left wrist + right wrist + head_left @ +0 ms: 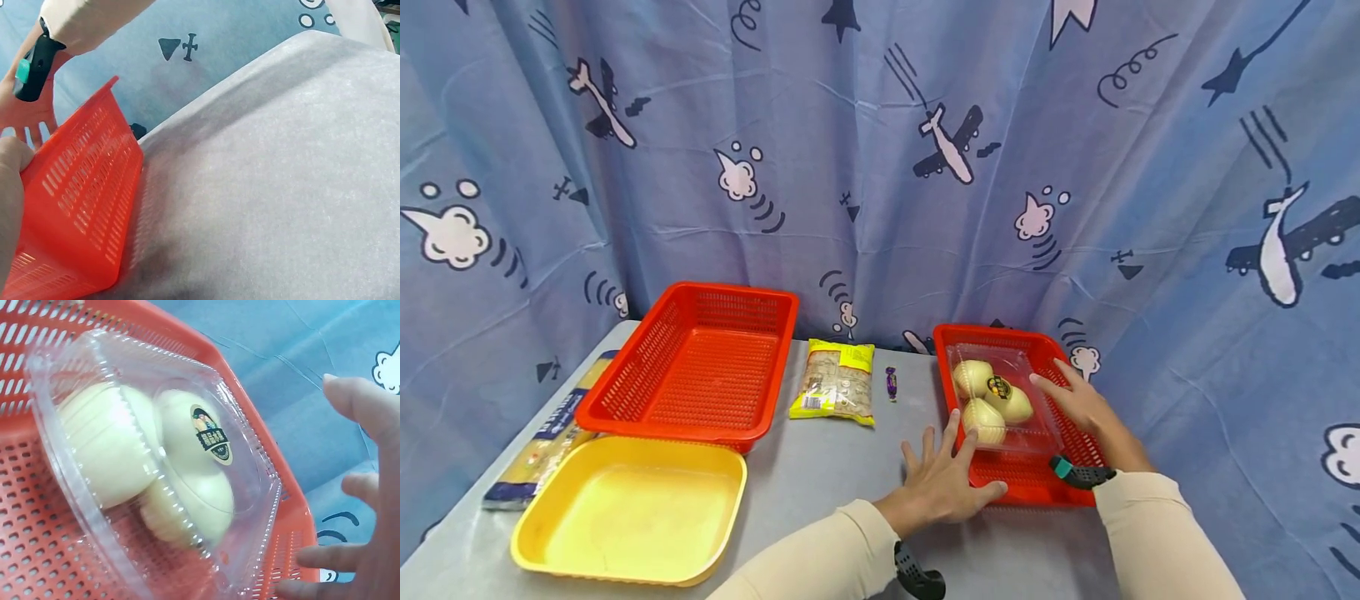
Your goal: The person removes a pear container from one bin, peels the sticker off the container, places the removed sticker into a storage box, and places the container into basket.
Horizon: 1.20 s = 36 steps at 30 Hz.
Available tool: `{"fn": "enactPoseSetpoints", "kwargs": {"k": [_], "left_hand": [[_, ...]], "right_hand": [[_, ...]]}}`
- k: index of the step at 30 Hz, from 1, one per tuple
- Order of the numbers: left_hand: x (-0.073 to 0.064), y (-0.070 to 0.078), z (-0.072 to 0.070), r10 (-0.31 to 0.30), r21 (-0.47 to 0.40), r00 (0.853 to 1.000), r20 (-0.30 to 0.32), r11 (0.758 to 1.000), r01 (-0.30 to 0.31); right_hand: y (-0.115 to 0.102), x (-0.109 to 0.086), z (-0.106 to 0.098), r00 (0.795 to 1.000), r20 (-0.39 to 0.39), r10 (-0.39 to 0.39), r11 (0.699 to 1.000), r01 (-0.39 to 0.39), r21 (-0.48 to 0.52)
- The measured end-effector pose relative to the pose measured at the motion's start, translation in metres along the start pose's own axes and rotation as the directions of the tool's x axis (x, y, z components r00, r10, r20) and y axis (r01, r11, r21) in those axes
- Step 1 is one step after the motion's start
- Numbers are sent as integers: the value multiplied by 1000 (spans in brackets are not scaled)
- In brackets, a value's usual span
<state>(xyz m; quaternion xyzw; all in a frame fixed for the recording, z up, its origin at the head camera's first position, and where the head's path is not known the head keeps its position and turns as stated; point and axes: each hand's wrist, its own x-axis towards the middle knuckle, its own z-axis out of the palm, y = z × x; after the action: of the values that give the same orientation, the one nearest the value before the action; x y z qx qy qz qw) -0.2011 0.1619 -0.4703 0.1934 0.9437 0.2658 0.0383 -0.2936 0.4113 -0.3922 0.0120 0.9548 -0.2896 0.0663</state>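
A clear plastic clamshell box (pixel 1033 429) with three pale yellow, round fruits (pixel 976 421) lies in the right red basket (pixel 1026 492). A dark oval label sits on its lid. My left hand (pixel 942 483) is at the basket's front left rim, fingers spread, fingertips close to the box's near left corner. On the other side, my right hand (pixel 1086 404) reaches over the basket's right part with its fingers apart, fingertips near the box's right edge. In the right wrist view, a gap shows between the box and the right fingers (pixel 359 403).
Left of centre stand another red basket (pixel 730 358) and a yellow tray (pixel 632 508), beside a long flat package (pixel 542 450). A yellow-edged food bag (pixel 838 382) and a small purple-wrapped candy (pixel 891 383) lie mid-table. A patterned blue curtain (pixel 880 167) hangs behind.
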Motion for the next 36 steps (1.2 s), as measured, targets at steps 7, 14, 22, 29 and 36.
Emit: {"fn": "enactPoseSetpoints", "kwargs": {"k": [7,14,22,29,36], "left_hand": [[0,-1,1,6,18,1000,13,1000,-6],[-1,-2,0,17,27,1000,12,999,-18],[1,-2,0,18,43,1000,9,999,-18],[1,-2,0,24,32,1000,4,999,-24],[1,-3,-1,30,39,1000,0,999,-30]], "right_hand": [[6,7,4,984,151,95,985,-115,128],[12,10,11,959,227,171,968,-207,144],[15,15,18,965,212,156,982,-175,75],[19,18,24,946,243,214,968,-239,79],[21,19,27,944,232,233,953,-269,136]]}}
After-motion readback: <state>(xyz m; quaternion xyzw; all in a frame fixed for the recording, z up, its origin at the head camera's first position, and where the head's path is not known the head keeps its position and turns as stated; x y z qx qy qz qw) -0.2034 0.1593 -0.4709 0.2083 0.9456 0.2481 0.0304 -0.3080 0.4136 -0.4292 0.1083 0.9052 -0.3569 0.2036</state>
